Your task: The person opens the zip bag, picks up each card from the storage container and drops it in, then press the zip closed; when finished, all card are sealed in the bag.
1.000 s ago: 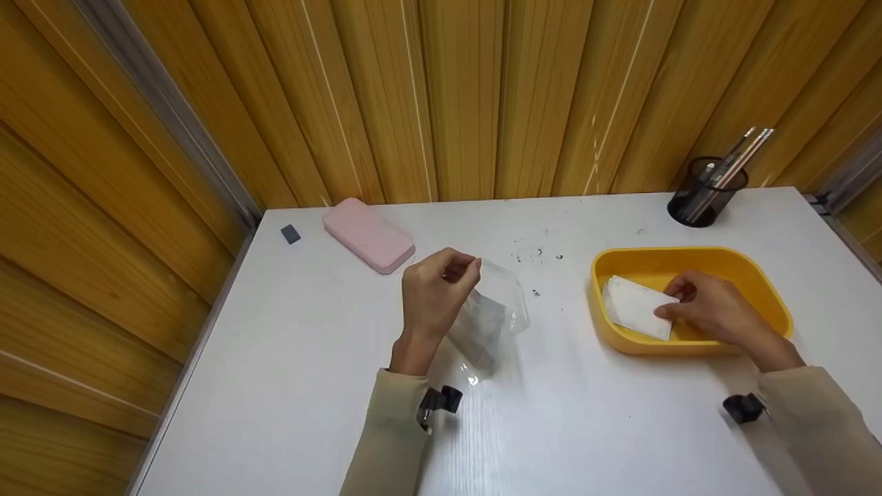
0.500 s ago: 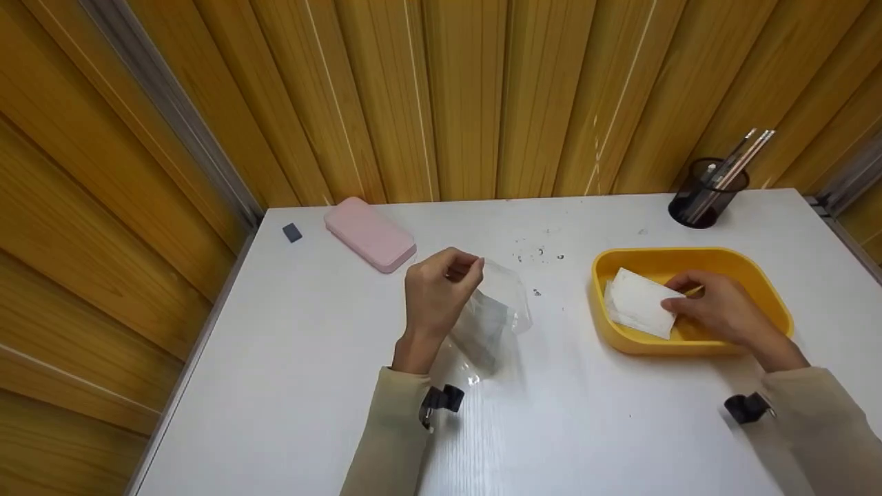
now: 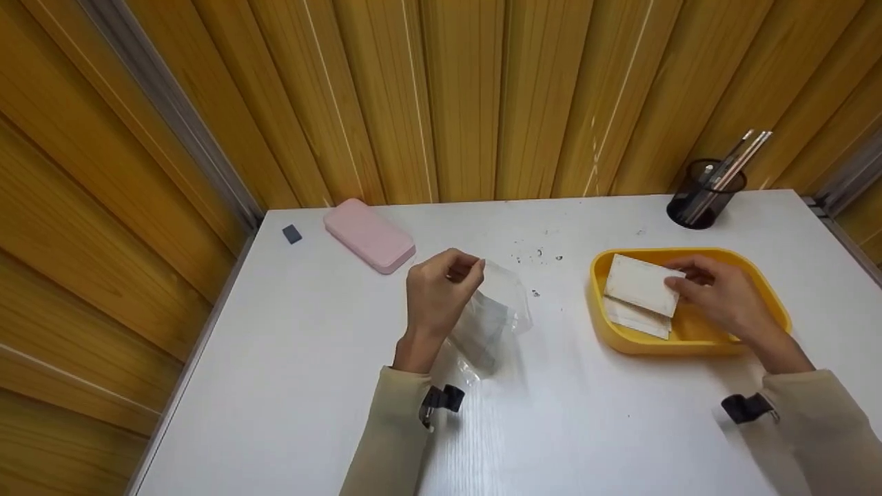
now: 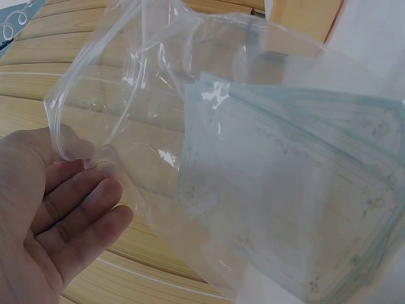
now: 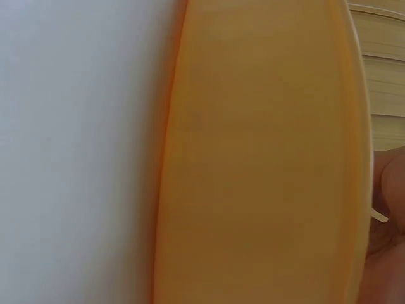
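My left hand (image 3: pixel 441 289) pinches the top edge of a clear plastic zip bag (image 3: pixel 506 282) above the table. Several pale, green-edged paper cards (image 4: pixel 285 183) are inside that bag in the left wrist view. On the right, my right hand (image 3: pixel 723 296) holds a white card (image 3: pixel 642 284) by its right end, thumb on top, over a yellow tray (image 3: pixel 689 348). More white cards (image 3: pixel 637 319) lie in the tray beneath it. The tray's outer wall (image 5: pixel 266 158) fills most of the right wrist view and hides much of the right hand.
A pink case (image 3: pixel 370 236) and a small dark eraser-like block (image 3: pixel 291 234) lie at the back left of the white table (image 3: pixel 310 386). Behind the tray stands a black mesh cup (image 3: pixel 703 200) with pencils. A wood-patterned wall (image 3: pixel 462 103) borders the table's rear.
My right hand has raised the white card off the others and moved it slightly toward the back, exposing the cards below. The left hand and the bag have stayed nearly still.
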A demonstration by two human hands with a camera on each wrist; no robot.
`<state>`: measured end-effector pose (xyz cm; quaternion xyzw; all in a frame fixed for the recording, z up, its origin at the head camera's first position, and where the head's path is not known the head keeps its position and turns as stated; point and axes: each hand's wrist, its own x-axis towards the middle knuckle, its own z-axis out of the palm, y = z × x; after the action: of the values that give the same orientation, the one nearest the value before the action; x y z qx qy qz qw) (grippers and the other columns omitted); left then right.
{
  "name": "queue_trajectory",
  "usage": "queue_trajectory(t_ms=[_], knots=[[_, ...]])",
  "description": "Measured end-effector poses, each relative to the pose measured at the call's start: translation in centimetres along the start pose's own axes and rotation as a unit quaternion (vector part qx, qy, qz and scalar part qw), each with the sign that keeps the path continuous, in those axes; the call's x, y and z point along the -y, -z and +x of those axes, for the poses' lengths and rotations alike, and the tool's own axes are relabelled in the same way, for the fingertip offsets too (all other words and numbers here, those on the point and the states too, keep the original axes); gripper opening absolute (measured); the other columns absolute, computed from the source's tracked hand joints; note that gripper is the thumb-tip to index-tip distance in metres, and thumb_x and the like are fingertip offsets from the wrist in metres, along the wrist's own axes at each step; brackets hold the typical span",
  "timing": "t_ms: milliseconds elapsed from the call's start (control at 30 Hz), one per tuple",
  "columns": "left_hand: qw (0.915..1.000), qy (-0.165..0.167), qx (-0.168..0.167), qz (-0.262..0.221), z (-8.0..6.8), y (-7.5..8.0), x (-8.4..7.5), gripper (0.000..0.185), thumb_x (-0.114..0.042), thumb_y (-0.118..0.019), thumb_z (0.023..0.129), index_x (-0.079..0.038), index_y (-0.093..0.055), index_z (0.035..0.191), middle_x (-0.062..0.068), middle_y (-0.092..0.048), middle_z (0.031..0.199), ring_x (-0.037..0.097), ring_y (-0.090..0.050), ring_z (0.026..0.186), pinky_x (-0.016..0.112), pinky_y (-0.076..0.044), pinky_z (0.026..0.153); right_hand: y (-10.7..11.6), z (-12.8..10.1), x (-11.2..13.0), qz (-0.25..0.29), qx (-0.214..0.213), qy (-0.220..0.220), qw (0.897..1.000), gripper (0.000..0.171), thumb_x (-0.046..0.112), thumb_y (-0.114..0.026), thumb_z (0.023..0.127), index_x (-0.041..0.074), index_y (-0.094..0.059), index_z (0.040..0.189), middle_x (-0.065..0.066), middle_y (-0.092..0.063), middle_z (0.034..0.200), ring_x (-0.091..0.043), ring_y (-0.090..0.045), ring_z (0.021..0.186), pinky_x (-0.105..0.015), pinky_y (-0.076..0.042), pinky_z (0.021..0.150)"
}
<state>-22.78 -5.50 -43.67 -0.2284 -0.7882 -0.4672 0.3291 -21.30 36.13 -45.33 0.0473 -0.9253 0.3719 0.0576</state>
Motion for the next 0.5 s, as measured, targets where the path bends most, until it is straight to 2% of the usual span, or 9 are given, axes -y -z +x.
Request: queue_trajectory(t_ms=[100,233,367,500], knots=[[1.0,0.001,0.001,-0.002,0.0,-0.1,0.1,0.007,-0.001,-0.081,0.089,-0.002,-0.077,0.083,0.004,-0.075,0.075,0.013,-0.071,0.064,0.023,-0.059,0.062,0.2,0.0,1.1,0.021,-0.04,0.025,0.999,0.031,0.009,-0.069,0.104,-0.005,-0.069,0.132,-0.02,-0.07,0.103,-0.004,-0.066,0.077,-0.013,-0.055,0.068],[1.0,0.004,0.003,-0.005,0.0,-0.2,0.1,0.007,-0.001,-0.081,0.089,-0.002,-0.077,0.083,0.004,-0.075,0.075,0.013,-0.07,0.064,0.023,-0.059,0.062,0.2,0.1,2.8,0.044,-0.093,0.032,0.994,0.033,0.013,-0.069,0.105,0.0,-0.069,0.135,-0.012,-0.067,0.095,-0.004,-0.067,0.073,-0.009,-0.053,0.071],[1.0,0.004,0.003,-0.007,-0.1,-0.3,0.2,0.007,-0.001,-0.081,0.089,-0.002,-0.077,0.083,0.004,-0.075,0.075,0.013,-0.071,0.064,0.023,-0.059,0.062,-0.3,0.3,4.5,0.058,-0.142,0.038,0.987,0.034,0.017,-0.068,0.106,0.003,-0.07,0.137,-0.001,-0.065,0.094,-0.006,-0.062,0.078,-0.006,-0.048,0.081],[1.0,-0.002,0.004,-0.004,-0.2,-0.2,0.3,0.007,0.0,-0.081,0.089,-0.002,-0.077,0.083,0.005,-0.075,0.074,0.013,-0.07,0.063,0.022,-0.059,0.062,-0.9,0.3,6.1,0.09,-0.181,0.058,0.978,0.032,0.01,-0.069,0.105,0.001,-0.071,0.135,0.005,-0.067,0.098,-0.008,-0.058,0.084,-0.007,-0.047,0.084]])
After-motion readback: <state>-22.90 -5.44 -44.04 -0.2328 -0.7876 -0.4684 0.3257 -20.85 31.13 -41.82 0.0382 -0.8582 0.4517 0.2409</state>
